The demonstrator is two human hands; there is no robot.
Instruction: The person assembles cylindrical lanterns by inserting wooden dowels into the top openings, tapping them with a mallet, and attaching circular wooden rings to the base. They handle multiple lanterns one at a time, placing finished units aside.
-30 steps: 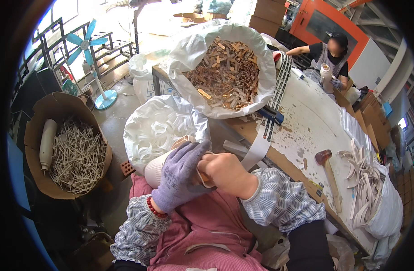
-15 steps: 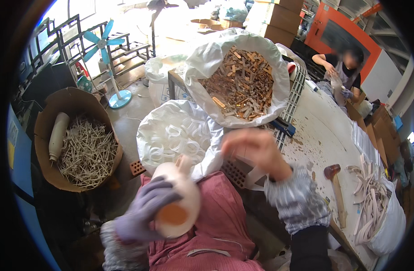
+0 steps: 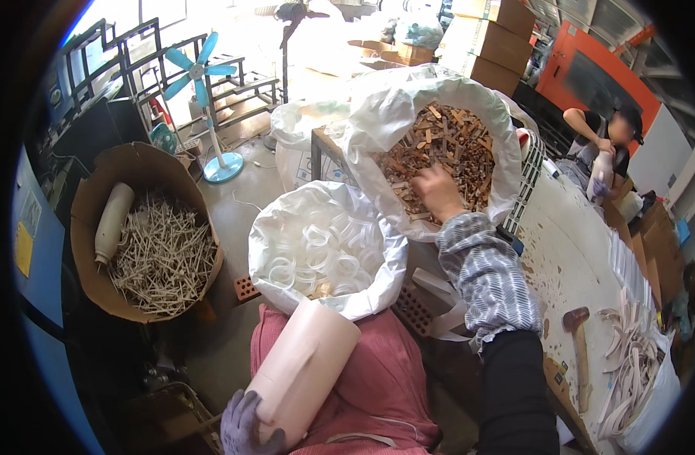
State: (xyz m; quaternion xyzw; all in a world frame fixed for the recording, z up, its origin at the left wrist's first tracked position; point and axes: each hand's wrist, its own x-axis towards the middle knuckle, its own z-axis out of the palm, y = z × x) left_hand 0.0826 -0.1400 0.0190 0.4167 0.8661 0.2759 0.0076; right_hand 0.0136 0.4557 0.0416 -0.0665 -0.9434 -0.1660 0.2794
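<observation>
My left hand (image 3: 243, 428), in a purple glove, grips the lower end of a pale pink cylinder (image 3: 302, 371) that lies across my red apron (image 3: 385, 387). My right hand (image 3: 437, 191), bare, with a striped sleeve cover, reaches into a white bag of brown wooden pieces (image 3: 446, 148) on the table and rests on the pile. Whether its fingers hold a piece is hidden. A white bag of white plastic rings (image 3: 325, 246) stands between my lap and that bag.
A cardboard drum (image 3: 97, 235) of pale sticks and a white bottle stands at left, a blue fan (image 3: 200, 72) behind it. On the white table (image 3: 567, 258) lie a hammer (image 3: 579, 349) and pale strips (image 3: 635, 364). Another person (image 3: 601, 148) works at the far end.
My right hand has left the cylinder and reached forward into the bag of wooden pieces. My left hand has lowered the cylinder onto my lap.
</observation>
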